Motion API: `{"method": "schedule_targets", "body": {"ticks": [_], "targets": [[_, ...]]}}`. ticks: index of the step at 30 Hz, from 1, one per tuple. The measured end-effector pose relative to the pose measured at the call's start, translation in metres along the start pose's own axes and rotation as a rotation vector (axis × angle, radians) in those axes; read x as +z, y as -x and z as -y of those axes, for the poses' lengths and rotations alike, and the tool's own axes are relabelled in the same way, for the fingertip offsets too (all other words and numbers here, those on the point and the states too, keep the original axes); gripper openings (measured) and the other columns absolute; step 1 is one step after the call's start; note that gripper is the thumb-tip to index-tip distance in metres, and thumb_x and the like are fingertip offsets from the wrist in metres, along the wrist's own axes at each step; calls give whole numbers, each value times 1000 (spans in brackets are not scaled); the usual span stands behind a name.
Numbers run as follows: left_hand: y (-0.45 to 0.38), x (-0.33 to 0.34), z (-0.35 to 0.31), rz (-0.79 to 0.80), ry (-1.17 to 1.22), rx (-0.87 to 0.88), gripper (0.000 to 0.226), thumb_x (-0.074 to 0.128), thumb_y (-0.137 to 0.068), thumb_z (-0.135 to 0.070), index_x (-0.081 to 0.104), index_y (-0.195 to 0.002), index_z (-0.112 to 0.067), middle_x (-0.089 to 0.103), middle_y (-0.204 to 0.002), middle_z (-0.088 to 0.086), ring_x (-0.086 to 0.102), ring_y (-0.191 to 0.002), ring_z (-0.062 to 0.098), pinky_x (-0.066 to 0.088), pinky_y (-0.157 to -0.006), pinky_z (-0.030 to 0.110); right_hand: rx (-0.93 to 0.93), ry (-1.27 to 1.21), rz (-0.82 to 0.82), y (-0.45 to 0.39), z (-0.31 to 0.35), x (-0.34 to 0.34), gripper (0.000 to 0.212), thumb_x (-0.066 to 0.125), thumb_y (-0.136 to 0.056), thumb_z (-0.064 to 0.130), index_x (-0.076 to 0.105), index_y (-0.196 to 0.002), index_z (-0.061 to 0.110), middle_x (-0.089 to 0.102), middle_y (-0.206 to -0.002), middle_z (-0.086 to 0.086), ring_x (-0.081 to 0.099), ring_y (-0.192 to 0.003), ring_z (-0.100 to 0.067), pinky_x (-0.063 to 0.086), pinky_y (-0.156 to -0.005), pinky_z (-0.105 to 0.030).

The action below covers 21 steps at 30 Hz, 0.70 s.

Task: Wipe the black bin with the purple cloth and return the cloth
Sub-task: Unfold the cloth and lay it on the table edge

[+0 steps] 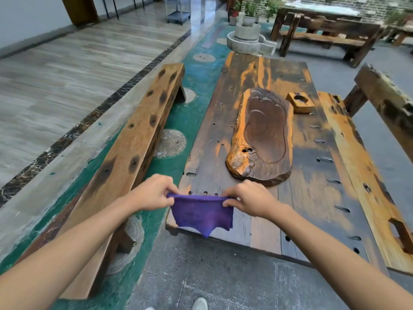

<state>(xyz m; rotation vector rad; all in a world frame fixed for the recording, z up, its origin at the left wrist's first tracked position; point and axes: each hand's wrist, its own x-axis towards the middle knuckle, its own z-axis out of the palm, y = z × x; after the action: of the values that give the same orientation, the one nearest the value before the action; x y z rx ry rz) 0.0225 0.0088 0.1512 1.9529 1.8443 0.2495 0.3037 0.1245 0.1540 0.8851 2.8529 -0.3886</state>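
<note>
The purple cloth [202, 213] hangs stretched between both hands, just above the near left corner of the long wooden table [312, 198]. My left hand [152, 193] pinches its upper left corner. My right hand [250, 200] pinches its upper right corner. The cloth's lower edge droops freely past the table's front edge. No black bin shows anywhere in the head view.
A carved wooden tea tray [261, 139] lies in the table's middle, with a small square wooden dish [300, 102] behind it. Wooden benches flank the table on the left [134, 142] and right [362, 166]. Stone mill [245, 39] and potted plants stand beyond.
</note>
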Motion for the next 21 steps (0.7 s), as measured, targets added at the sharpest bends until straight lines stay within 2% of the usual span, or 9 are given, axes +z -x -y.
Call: {"method": "schedule_targets", "body": {"ticks": [3,5,7,10,14,16,17,18,21], "targets": [[-29,-2,0,-242,74,-54,32,67,-72,-14,81,-98,-28,60,-71,-3,58,-61,15,49,-67,30,132,-14,-214,-6,-16,3,25,55,-102,43,71,-120,36,78,-101,2,71,-99,-29,58,-74,-41],[-42,1,4,-307,117,-98,29,67,-71,-22,81,-95,-29,60,-71,-6,58,-61,13,48,-66,28,202,-48,-314,-9,-23,13,24,57,-102,40,71,-121,37,79,-102,4,72,-97,-27,58,-73,-40],[-51,14,11,-141,27,-108,31,66,-68,-30,81,-95,-31,63,-73,-7,60,-69,17,51,-70,30,241,-88,-181,-15,-28,32,21,61,-100,39,74,-117,38,79,-102,6,71,-101,-27,55,-75,-36],[-56,39,20,125,12,-165,28,71,-68,-27,81,-94,-30,77,-85,0,68,-81,18,54,-77,30,262,-203,78,-20,-28,60,20,66,-98,35,77,-114,32,79,-110,4,68,-108,-27,49,-78,-33],[-60,69,36,165,102,-173,27,68,-69,-22,82,-90,-31,74,-76,4,60,-68,13,46,-66,22,298,-343,115,-22,-34,84,19,69,-98,29,80,-114,27,80,-109,1,71,-103,-23,55,-85,-35],[-59,79,41,186,139,-143,29,68,-71,-17,82,-93,-30,65,-79,-17,57,-70,7,35,-57,6,301,-379,170,-22,-34,94,19,69,-98,25,80,-113,25,80,-107,2,72,-99,-20,57,-87,-37],[-60,83,43,186,157,-144,30,68,-71,-16,82,-94,-29,57,-79,-29,56,-68,0,31,-54,2,307,-394,191,-23,-33,98,18,69,-98,23,80,-112,24,80,-104,1,72,-94,-20,58,-86,-37],[-62,86,44,177,172,-157,31,68,-71,-15,82,-95,-30,58,-78,-29,56,-61,-5,31,-54,4,313,-404,199,-25,-32,100,18,68,-98,22,80,-111,23,80,-100,0,71,-90,-19,58,-85,-38],[-77,85,49,94,175,-191,31,67,-70,-14,82,-92,-29,73,-70,4,51,-50,-2,37,-59,17,350,-386,138,-40,-38,94,20,64,-99,16,80,-109,20,80,-94,-5,72,-92,-24,58,-86,-39]]}}
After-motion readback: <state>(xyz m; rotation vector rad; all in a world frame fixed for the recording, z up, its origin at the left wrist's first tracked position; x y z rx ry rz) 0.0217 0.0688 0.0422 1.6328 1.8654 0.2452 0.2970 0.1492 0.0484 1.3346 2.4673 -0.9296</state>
